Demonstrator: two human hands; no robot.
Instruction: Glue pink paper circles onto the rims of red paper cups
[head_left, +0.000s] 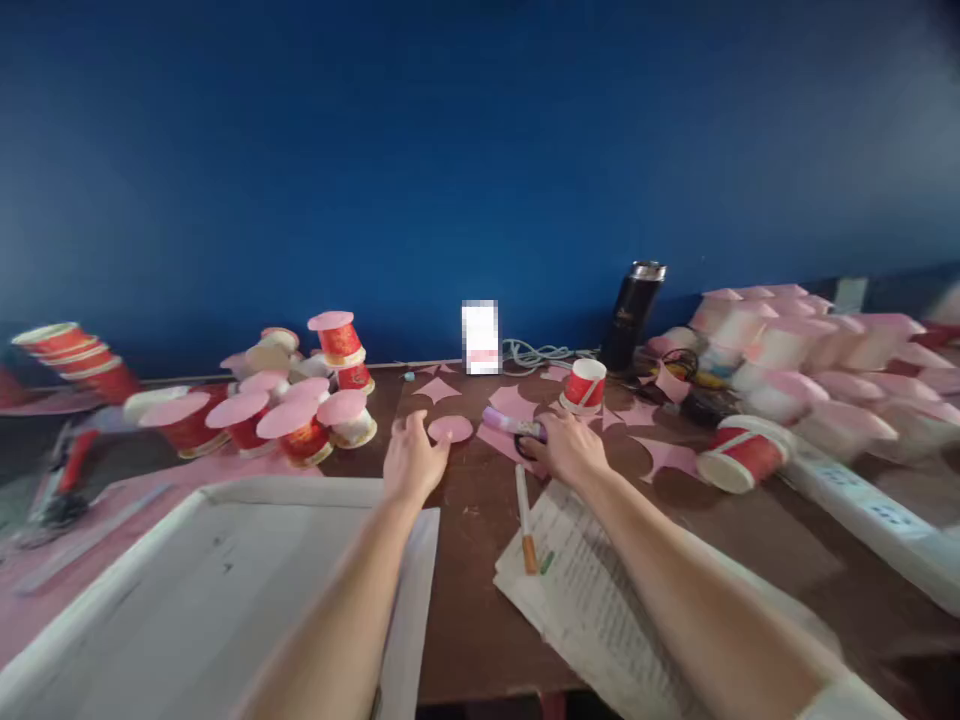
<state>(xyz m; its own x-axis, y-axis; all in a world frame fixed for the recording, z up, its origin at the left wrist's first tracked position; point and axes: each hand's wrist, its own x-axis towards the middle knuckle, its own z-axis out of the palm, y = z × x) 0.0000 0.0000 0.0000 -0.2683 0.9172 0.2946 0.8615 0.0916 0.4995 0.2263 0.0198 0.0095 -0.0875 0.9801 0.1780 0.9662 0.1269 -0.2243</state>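
My left hand is over the table with its fingers apart, beside a flat pink paper disc. It holds nothing that I can see. My right hand is closed around the near end of a purple tube that looks like a glue stick. A dark loop, perhaps a scissors handle, shows by these fingers. Pink paper scraps with curved cutouts lie around. Just behind my right hand stands a red and white paper cup.
At left are several red cups topped with pink discs and a white tray. A pen rests by printed sheets. At right stand a black flask, a power strip and many pink-topped pieces.
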